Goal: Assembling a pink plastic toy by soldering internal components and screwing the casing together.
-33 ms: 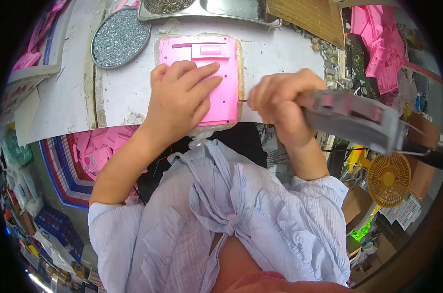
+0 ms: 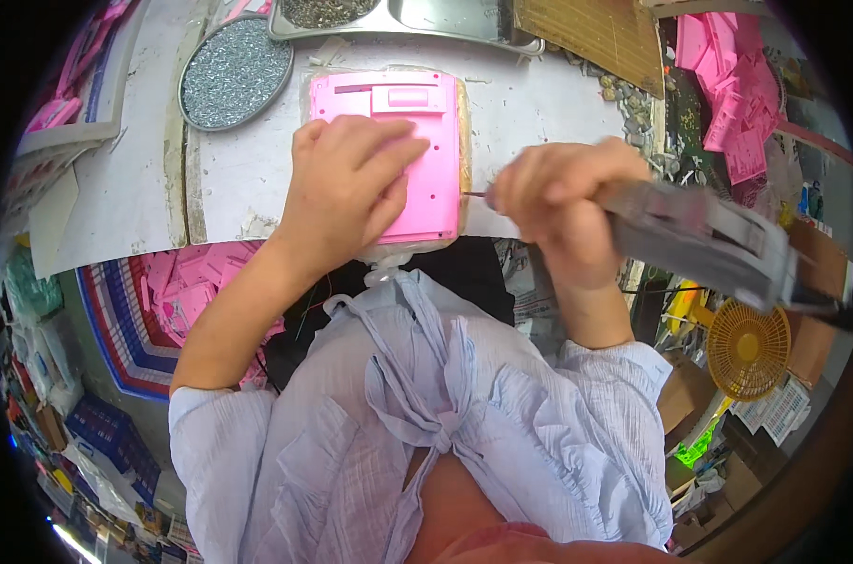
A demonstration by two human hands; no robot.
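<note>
A flat pink plastic panel point(image 2: 434, 171) with small holes and a raised block lies on a padded, plastic-wrapped pad point(image 2: 465, 132) at the table's near edge. My left hand point(image 2: 344, 188) rests on the panel's left half, fingers apart and slightly bent; its thumb side is partly hidden. To the right, my right hand point(image 2: 569, 193) wraps round a grey power screwdriver point(image 2: 699, 235), held nearly sideways and slightly blurred. Its thin bit point(image 2: 474, 194) points left, and the tip is by the panel's right edge. I cannot tell whether tip and panel touch.
A round dish of small silvery screws point(image 2: 234, 75) stands at far left beside a metal tray point(image 2: 426, 33). A basket point(image 2: 116, 329) of pink parts sits below left. More pink parts point(image 2: 727, 85) lie at far right. A yellow fan point(image 2: 748, 348) is at lower right.
My right hand and the screwdriver have shifted a little to the right, drawing the bit slightly outward. My left hand's fingers have bent slightly, staying on the panel.
</note>
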